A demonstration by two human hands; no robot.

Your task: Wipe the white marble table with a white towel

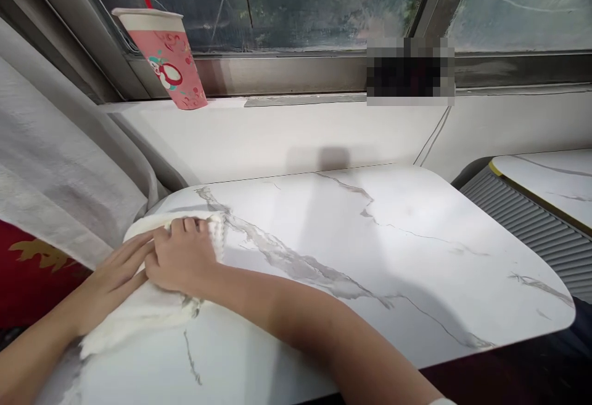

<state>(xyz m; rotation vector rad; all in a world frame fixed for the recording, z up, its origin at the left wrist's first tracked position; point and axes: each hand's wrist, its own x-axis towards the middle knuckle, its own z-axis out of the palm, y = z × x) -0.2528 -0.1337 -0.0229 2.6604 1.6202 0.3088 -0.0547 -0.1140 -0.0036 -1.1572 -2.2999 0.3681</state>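
A cream-white cloth [143, 312] with a fringed edge lies spread at the left end of a white marble-patterned table [324, 220]. My left hand [111, 275] rests on the cloth with fingers stretched out flat, its fingertips reaching beside my right hand. Reaching across from the lower right, my right hand [182, 257] presses on the cloth, its fingers bent and closed on the fabric. The fingertips of the right hand are partly hidden in the cloth's folds.
A pink paper cup [171, 63] with a red straw stands on the window sill [287, 104]. A grey-white curtain [60, 140] hangs close by the left arm, above red fabric [32, 275]. Beyond the right edge is a second tabletop [555, 177]. A blurred-out object also sits on the sill.
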